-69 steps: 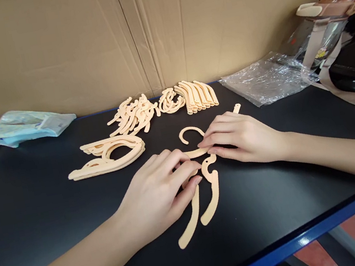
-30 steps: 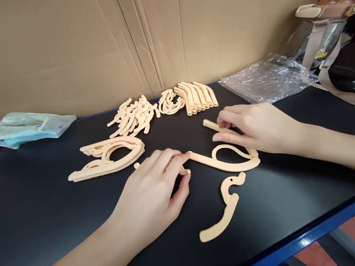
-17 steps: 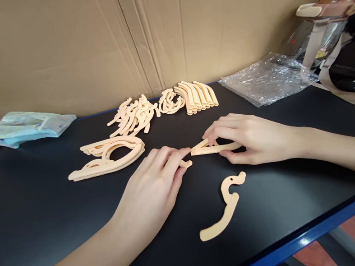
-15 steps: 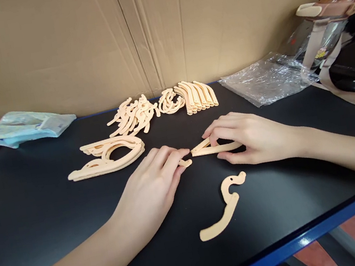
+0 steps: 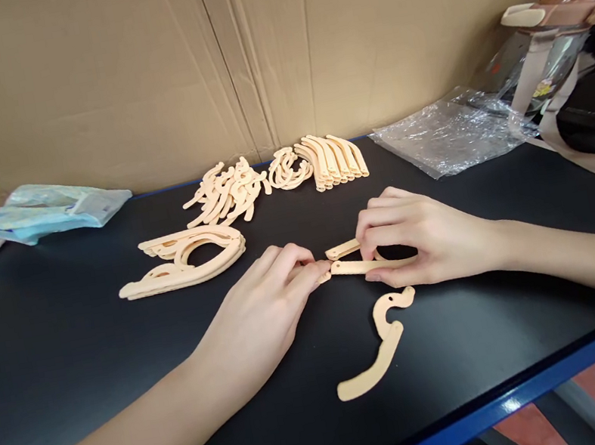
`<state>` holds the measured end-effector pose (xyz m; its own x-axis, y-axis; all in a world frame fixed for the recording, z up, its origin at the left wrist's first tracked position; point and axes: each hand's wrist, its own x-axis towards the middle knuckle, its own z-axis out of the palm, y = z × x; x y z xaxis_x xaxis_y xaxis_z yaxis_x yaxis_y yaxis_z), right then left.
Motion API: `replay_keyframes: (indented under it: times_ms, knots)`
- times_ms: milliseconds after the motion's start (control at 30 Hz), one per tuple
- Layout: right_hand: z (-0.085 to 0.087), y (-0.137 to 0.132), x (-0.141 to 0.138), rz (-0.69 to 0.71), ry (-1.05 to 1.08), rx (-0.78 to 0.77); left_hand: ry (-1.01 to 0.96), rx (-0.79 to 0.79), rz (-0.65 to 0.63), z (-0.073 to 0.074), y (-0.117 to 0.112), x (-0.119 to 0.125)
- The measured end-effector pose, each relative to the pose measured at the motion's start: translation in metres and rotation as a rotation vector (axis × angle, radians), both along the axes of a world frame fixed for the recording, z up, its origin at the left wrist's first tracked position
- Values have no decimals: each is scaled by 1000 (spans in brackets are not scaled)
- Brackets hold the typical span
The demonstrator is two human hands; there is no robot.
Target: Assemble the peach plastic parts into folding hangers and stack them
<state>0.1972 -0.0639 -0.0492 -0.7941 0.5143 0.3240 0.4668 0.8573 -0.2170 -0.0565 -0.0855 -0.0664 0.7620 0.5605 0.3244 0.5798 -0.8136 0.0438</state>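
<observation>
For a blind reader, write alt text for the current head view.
A person's right grip holds a cream two-armed frame, while the left grip pinches a small cream piece close to its ends, over a black table. A loose curved piece lies nearer the camera; stacked frames lie to the left.

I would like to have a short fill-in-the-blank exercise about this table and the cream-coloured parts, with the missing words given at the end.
1. The folded frame in the right hand has ____ narrow ends showing toward the left hand.
2. The loose curved piece lies on a tabletop whose front edge is ____ in colour.
3. The clear plastic bag lies nearer to the ____ hand.
4. The stack of cream frames lies nearer to the ____ hand.

Missing words: two; blue; right; left.
</observation>
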Motion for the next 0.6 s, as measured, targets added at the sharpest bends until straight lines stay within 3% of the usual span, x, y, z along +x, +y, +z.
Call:
replay_keyframes:
  times_ms: [200,600]
  knots:
    - [-1,-3,3,-11,3,0,-30,29,23,3,0,2]
    - [0,-11,-1,-18,-23,-73,-66,-84,42,3,2,1]
